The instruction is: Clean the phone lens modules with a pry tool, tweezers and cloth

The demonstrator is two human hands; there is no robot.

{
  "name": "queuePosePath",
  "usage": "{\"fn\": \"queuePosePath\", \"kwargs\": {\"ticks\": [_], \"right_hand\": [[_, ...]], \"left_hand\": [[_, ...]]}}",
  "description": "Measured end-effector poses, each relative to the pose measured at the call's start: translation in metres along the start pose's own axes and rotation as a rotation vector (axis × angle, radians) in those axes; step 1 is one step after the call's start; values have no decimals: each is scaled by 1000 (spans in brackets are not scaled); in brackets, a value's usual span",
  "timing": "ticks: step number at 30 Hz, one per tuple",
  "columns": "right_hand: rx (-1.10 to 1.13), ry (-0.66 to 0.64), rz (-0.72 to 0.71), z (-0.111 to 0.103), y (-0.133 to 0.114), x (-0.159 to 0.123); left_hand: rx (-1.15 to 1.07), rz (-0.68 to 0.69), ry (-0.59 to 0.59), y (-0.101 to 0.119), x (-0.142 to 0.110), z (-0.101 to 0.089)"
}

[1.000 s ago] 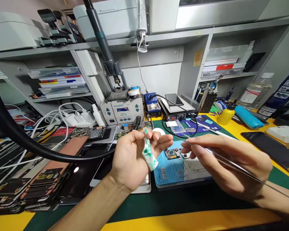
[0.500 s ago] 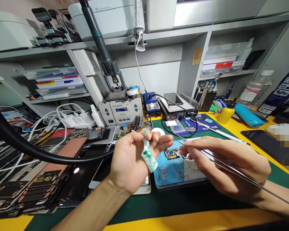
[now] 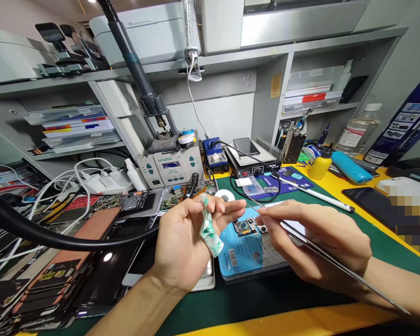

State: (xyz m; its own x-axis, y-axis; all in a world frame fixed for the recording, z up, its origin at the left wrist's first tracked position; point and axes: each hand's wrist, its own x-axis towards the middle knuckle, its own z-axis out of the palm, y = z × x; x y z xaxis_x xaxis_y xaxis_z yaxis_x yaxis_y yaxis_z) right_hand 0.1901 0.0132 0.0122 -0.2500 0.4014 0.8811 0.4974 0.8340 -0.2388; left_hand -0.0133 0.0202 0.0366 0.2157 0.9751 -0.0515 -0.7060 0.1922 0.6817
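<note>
A person at a crowded electronics bench pinches a crumpled green-and-white scrap (image 3: 212,237) in the left hand (image 3: 180,247), thumb and forefinger pressed together on its upper end while the remaining fingers reach out loosely and the rest of the piece hangs before the palm. Opposite, the right hand (image 3: 325,238) grips a slender metal tool (image 3: 339,263), thumb and forefinger closed on it near its front end, its long shank running back beneath the hand. The tool's fine tip stands just beside the left hand's outstretched fingertips; whether it touches them cannot be told. The step in hand appears to be delicate close work, with scrap and tool brought near each other at the level of the fingers. Below and between the two sets of fingertips, a small camera module (image 3: 247,227) rests on a blue package (image 3: 240,259), which lies on a green mat (image 3: 245,303). A white roll (image 3: 225,195) sits just beyond the left fingers. Any next move, judging by the pose, calls for a steady right-hand pinch and a still left hand, with the tip guided past the bare fingertips and kept off the module's lenses.
</note>
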Motion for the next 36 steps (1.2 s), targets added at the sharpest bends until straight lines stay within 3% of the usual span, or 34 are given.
{"fn": "queuePosePath", "kwargs": {"ticks": [16,23,28,31,36], "right_hand": [[-151,-67,-81,-1,0,1],[-99,-92,-27,-2,-2,3],[69,-25,134,-2,-3,9],[213,-52,313,-4,-3,12],[444,-134,535,-8,-3,14]], "left_hand": [[-16,-42,81,0,1,5],[38,-19,64,0,3,3],[304,52,33,3,4,-3],[697,210,-11,0,4,-8],[1399,820,-101,-12,4,-16]]}}
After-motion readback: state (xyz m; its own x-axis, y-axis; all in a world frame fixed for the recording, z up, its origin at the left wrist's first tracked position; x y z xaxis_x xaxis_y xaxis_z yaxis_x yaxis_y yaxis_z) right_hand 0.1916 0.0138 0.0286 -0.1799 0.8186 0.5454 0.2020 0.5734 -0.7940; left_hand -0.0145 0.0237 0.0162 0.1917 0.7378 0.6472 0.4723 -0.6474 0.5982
